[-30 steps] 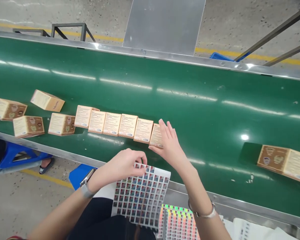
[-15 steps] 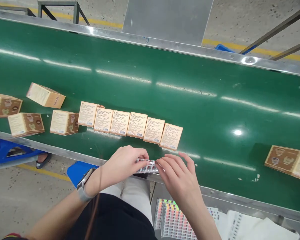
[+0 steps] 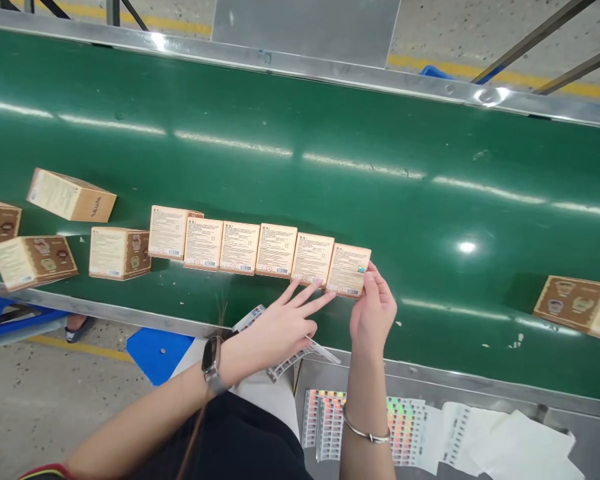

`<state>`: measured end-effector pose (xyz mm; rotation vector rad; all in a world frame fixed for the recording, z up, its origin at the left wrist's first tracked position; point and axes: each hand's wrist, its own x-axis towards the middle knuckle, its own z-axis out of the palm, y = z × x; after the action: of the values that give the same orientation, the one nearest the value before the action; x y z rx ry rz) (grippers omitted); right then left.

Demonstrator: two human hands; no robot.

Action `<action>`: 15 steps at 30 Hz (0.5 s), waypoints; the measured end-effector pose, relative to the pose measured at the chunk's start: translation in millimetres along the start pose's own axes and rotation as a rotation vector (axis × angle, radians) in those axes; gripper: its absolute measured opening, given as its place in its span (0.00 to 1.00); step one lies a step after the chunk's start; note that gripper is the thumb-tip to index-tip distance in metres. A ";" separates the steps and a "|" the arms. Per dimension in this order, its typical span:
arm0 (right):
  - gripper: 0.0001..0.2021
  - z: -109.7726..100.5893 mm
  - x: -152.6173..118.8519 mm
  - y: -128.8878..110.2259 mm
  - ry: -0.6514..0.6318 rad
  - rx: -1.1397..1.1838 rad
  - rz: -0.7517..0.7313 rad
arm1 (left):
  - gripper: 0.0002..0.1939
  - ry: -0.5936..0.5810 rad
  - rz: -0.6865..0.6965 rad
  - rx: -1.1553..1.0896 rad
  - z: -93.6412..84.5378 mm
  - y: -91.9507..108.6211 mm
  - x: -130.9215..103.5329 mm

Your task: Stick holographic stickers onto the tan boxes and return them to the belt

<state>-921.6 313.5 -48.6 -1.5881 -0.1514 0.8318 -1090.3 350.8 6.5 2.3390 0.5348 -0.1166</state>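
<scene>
A row of small cream cardboard boxes [image 3: 277, 249] stands on the green belt, with printed text faces up. My right hand [image 3: 374, 307] grips the right edge of the end box [image 3: 347, 267], its thumb on the text face. Just above that thumb a small shiny sticker [image 3: 362, 270] lies on the box. My left hand [image 3: 283, 330] holds a bent strip of stickers [image 3: 287, 363] near its thumb, partly hidden under the palm. Its other fingers stretch out to the lower edges of the last two boxes.
More boxes [image 3: 35, 262] lie loosely at the left, and another box [image 3: 577, 307] is far right. Sheets of shiny stickers [image 3: 405, 427] and white backing paper [image 3: 520, 440] rest on a metal surface below the belt's metal edge [image 3: 455, 380]. A blue stool [image 3: 160, 350] is beneath.
My right hand has moved from the sticker strip up to the end box, where a shiny sticker now shows. My left hand has moved toward the row, fingers spread, still holding the strip.
</scene>
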 end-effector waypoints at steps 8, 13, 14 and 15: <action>0.14 11.3 -5.7 3.8 0.106 -0.231 -0.176 | 0.08 -0.061 0.005 -0.025 0.8 -11.5 0.1; 0.13 19.0 -6.2 5.8 0.229 -0.467 -0.298 | 0.08 -0.057 0.037 -0.061 0.2 -17.5 -3.0; 0.14 20.1 -5.3 5.9 0.249 -0.482 -0.311 | 0.08 -0.051 0.043 -0.073 -0.9 -18.2 -4.7; 0.16 20.7 -4.3 5.6 0.267 -0.497 -0.320 | 0.09 -0.046 0.046 -0.090 -2.6 -18.8 -6.8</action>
<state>-938.8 326.8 -51.2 -2.0543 -0.4329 0.3370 -1104.4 362.5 -2.0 2.2539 0.4538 -0.1219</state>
